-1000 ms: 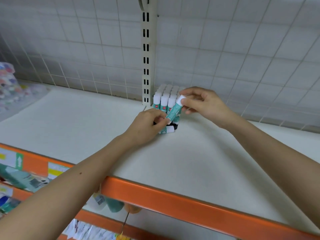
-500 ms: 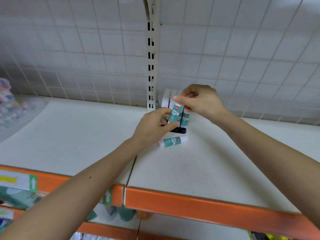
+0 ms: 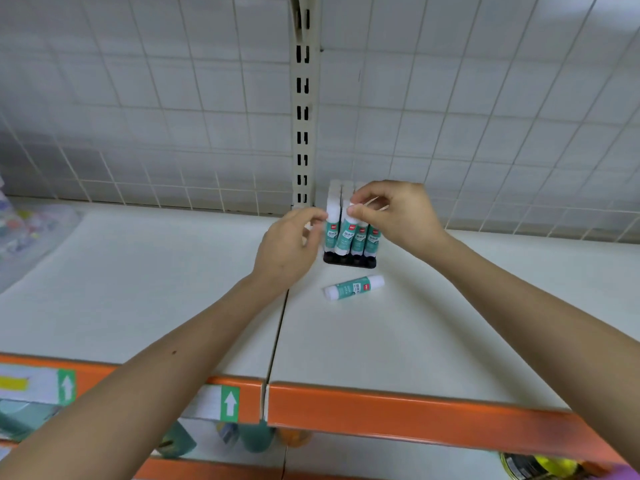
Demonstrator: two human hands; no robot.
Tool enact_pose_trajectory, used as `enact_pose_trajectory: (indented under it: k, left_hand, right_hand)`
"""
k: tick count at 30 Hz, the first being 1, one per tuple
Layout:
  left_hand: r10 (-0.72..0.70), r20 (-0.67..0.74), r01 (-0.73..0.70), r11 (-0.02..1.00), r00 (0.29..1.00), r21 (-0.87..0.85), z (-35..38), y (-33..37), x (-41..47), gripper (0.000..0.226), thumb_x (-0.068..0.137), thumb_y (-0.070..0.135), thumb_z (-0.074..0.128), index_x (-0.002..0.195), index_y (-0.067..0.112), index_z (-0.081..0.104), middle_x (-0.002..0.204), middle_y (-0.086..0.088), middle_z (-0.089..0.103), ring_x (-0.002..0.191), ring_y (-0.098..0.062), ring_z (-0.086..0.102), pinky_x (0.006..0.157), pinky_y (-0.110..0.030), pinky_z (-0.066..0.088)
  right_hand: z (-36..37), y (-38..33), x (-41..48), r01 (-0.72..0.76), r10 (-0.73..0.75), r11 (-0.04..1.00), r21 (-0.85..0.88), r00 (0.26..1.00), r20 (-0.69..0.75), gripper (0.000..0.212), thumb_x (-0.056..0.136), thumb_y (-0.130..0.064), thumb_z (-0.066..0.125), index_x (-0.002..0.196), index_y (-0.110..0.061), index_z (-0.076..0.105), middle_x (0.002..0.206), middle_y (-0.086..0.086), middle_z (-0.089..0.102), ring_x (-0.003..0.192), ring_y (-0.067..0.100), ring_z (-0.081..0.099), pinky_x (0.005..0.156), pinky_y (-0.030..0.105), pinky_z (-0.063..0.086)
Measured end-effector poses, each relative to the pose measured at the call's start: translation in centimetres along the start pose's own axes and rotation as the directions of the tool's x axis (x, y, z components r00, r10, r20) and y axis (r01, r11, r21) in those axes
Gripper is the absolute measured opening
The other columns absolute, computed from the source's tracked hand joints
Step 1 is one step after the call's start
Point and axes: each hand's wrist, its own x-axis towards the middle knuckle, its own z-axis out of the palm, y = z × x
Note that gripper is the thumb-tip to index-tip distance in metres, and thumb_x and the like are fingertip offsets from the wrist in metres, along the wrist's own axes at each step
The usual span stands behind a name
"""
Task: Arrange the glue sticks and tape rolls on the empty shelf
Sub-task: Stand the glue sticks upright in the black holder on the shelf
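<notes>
Shelf: a white shelf (image 3: 381,341) with an orange front edge and a wire grid behind.
Glue sticks: a block of glue sticks (image 3: 367,237) stands upright in a black tray (image 3: 349,262) at the back, just right of the post (image 3: 303,116).
Right hand: the right hand (image 3: 398,213) pinches the white cap of a tilted stick (image 3: 347,235) in the front row between thumb and forefinger; the stick's base is at the tray.
Left hand: the left hand (image 3: 289,245) has loosely curled fingers at the block's left corner, with the thumb tip by the cap of the leftmost stick. I cannot tell whether it grips or only steadies.
Loose stick: a loose stick (image 3: 354,287) lies on its side just in front of the tray, touched by nothing.
Tape rolls: none in view.
Step in hand: probably seating the tilted stick upright in its slot.
Done: most sticks appear to be seated in the tray.
Left: straighten the tilted stick, stand up the loose one, then bring and place the tape rolls. The task looks less than half done.
</notes>
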Motion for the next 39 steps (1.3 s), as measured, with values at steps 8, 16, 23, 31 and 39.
enact_pose_trajectory:
  k: [8,16,23,31,39]
  left_hand:
    - [0.046,0.225,-0.058,0.997,0.973,0.045,0.1,-1.7,1.8,0.059,0.089,-0.007,0.033,0.139,0.023,0.037,0.135,-0.005,0.052,0.119,-0.021,0.052,0.085,-0.011,0.031]
    - [-0.016,0.289,0.043,0.995,0.957,-0.085,-0.5,-2.0,2.5,0.060,0.088,-0.008,0.029,0.137,0.026,0.041,0.134,0.004,0.052,0.114,-0.016,0.055,0.086,-0.010,0.034]
    - [-0.014,0.301,0.058,0.989,0.954,-0.137,-0.4,-1.6,2.4,0.057,0.090,-0.007,0.030,0.137,0.023,0.040,0.138,0.005,0.048,0.118,-0.015,0.052,0.085,-0.005,0.030]
    - [0.128,0.062,-0.126,0.992,0.990,-0.030,-0.7,-0.6,0.9,0.037,0.091,0.007,0.044,0.125,0.017,0.052,0.117,-0.001,0.057,0.090,-0.010,0.052,0.079,-0.014,0.034]
    - [0.203,0.185,-0.210,0.977,0.962,0.023,0.0,0.0,-1.0,0.021,0.091,0.017,0.048,0.106,0.018,0.064,0.088,0.014,0.056,0.074,-0.010,0.055,0.075,-0.028,0.048]
  right_hand:
    - [3.1,0.7,-0.6,0.202,-0.223,0.960,-0.192,0.970,-0.093,0.011,0.077,-0.011,0.069,0.080,0.000,0.070,0.080,0.016,0.067,0.068,0.026,0.063,0.068,0.027,0.048]
    - [4.5,0.6,0.0,0.279,-0.288,0.928,-0.249,0.958,-0.001,0.019,0.078,-0.012,0.057,0.084,0.000,0.071,0.083,0.017,0.067,0.070,0.030,0.063,0.065,0.040,0.055]
    - [4.1,1.2,-0.9,0.267,-0.263,0.928,-0.260,0.963,0.054,0.021,0.080,0.002,0.051,0.093,0.003,0.068,0.094,0.018,0.062,0.075,0.033,0.061,0.067,0.041,0.053]
    - [1.3,2.3,-2.8,0.146,-0.126,0.977,-0.154,0.984,0.130,0.047,0.082,0.005,0.053,0.126,-0.012,0.053,0.113,0.000,0.050,0.084,0.016,0.053,0.075,0.005,0.042]
    - [-0.7,4.7,-5.5,0.002,0.129,0.930,-0.367,0.935,0.331,0.034,0.083,-0.024,0.063,0.117,-0.017,0.061,0.111,0.002,0.057,0.073,0.016,0.054,0.079,0.019,0.040]
